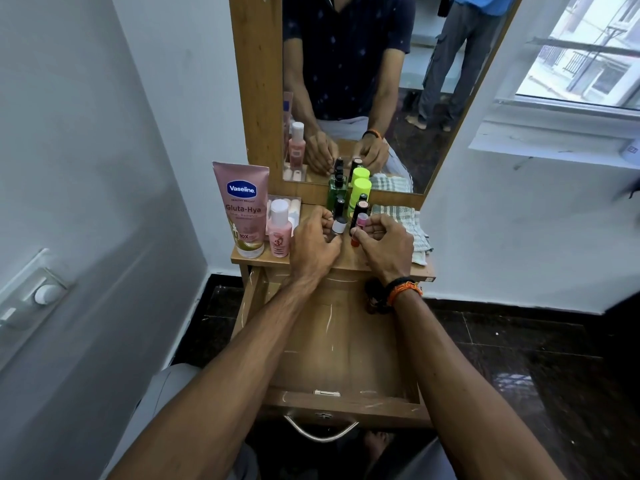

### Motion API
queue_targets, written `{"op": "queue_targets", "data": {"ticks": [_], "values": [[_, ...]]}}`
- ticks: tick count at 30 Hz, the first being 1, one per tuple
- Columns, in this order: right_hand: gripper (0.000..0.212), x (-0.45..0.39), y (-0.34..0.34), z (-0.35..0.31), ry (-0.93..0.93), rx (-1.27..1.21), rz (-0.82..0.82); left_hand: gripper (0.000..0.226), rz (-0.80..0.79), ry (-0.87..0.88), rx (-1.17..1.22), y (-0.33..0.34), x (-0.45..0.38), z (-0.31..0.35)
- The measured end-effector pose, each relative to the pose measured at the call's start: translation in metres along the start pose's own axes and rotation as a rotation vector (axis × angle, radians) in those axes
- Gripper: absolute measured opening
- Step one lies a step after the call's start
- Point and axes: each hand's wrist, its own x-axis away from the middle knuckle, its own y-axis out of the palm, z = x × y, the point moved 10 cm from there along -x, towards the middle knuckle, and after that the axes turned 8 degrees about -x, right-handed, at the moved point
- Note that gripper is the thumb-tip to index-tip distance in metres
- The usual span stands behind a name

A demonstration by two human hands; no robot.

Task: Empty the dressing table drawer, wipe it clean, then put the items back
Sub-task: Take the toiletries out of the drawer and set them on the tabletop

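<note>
**Inspector:** Your drawer (341,344) stands pulled fully out below the tabletop (349,259). Its wooden floor is bare and scuffed, apart from a dark beaded item (375,299) in the far right corner. The metal handle (320,432) hangs on the front panel.

**Operator:** And my hands?

**Inspector:** Both are up on the tabletop. Your left hand (313,242) has its fingers curled round a small tube with a white band (337,227), pinching it near the dark end. Your right hand (384,242) is curled likewise, thumb and fingertips pinching a small pink-and-red stick (359,227). Neither hand is open. Whether either item rests on the wood, I cannot tell.

**Operator:** Anything legible?

**Inspector:** The large pink tube (242,211) at the left edge, standing on its cap, reads "Vaseline", "Gluta-Hya" and "10X". The small pink bottle (279,227) just beside it carries a label too blurred to read.

**Operator:** The rest?

**Inspector:** Behind your hands, against the mirror (363,81), stand a green bottle (336,190), a bottle with a lime cap (360,192) and several dark slim tubes (360,207). A clear plastic tray (294,206) sits behind the pink bottle. A checked cloth (414,225) lies folded at the right end, touching your right hand. Your right wrist wears black and orange bands (403,287).
</note>
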Motion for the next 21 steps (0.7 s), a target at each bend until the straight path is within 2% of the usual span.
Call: {"op": "queue_targets", "data": {"ticks": [21], "values": [[0.022, 0.0044, 0.0034, 0.0035, -0.03, -0.023, 0.009, 0.035, 0.051, -0.059, -0.003, 0.0093, 0.0022, -0.0103]]}}
